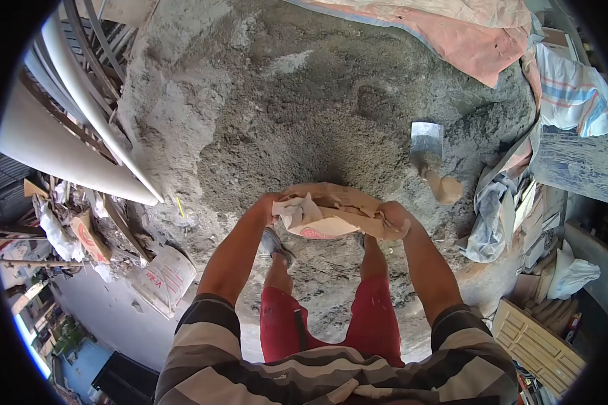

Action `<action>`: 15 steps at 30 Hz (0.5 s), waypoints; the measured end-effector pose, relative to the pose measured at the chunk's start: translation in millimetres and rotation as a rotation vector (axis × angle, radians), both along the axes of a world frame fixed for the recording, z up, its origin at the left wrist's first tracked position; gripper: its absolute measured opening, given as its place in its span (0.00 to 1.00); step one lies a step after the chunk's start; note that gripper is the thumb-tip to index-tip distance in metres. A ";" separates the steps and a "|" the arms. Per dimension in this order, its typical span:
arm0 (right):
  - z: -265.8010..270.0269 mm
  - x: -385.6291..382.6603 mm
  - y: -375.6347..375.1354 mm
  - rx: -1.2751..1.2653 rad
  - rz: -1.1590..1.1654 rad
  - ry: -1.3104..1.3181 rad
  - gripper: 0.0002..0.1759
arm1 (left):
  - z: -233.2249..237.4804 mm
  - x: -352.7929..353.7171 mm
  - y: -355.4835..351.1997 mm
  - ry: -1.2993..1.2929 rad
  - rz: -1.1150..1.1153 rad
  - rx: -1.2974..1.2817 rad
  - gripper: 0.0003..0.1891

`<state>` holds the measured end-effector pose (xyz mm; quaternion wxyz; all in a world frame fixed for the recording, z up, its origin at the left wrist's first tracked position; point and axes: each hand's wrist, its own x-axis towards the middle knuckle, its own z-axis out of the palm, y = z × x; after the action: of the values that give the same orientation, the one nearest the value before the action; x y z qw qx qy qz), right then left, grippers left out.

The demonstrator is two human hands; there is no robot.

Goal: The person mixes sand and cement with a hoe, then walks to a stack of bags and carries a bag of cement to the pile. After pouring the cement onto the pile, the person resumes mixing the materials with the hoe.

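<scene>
Shirt: short-sleeved, wide bands of charcoal, mid grey and pale beige-grey. Left sleeve and right sleeve both loose, ending in dark cuff bands, forearms bare below. Shorts: plain deep red, loose cut, hem around the knee, narrow dark strip down the left leg, few pale specks on the cloth. Left shoe greyish, low, closed; right shoe mostly hidden. Small tan flap at shirt front, too unclear to name.
</scene>
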<state>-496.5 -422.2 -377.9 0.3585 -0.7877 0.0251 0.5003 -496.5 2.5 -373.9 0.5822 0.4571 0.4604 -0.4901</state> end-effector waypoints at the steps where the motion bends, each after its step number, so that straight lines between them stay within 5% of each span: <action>1: -34.7 23.3 -4.0 0.140 -0.163 -0.021 0.17 | -12.7 40.5 -7.3 -0.085 0.101 0.071 0.14; 2: -55.8 57.4 0.5 0.131 0.061 -0.305 0.16 | -49.6 74.6 -2.7 -0.112 0.167 -0.031 0.15; 3: -63.7 83.6 14.4 0.361 -0.583 0.010 0.17 | -72.4 95.5 -1.8 -0.194 0.389 -0.126 0.16; 6: -120.7 148.4 22.4 0.789 -1.057 0.272 0.20 | -122.3 111.1 -6.6 -0.338 0.613 -0.098 0.13; 7: -162.7 134.7 16.9 0.986 -1.216 0.361 0.21 | -146.3 75.6 1.7 -0.484 0.564 0.121 0.13; 8: -159.1 120.1 18.1 0.971 -1.229 0.372 0.21 | -150.0 54.0 10.8 -0.665 0.489 0.331 0.13; 10: -124.8 81.0 20.2 0.729 -1.425 0.083 0.30 | -189.5 -20.2 32.8 -0.584 0.461 0.507 0.15; 12: -162.7 10.6 -14.5 0.465 -1.565 0.105 0.41 | -217.7 -88.0 54.3 -0.484 0.274 0.583 0.21; 15: -191.0 -65.1 4.8 0.169 -1.467 0.406 0.48 | -250.7 -130.8 52.3 -0.369 0.229 0.464 0.30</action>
<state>-561.6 -417.4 -568.8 0.6461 -0.4318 0.5688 0.2694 -627.2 54.8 -624.6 0.5875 0.6039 0.4950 -0.2124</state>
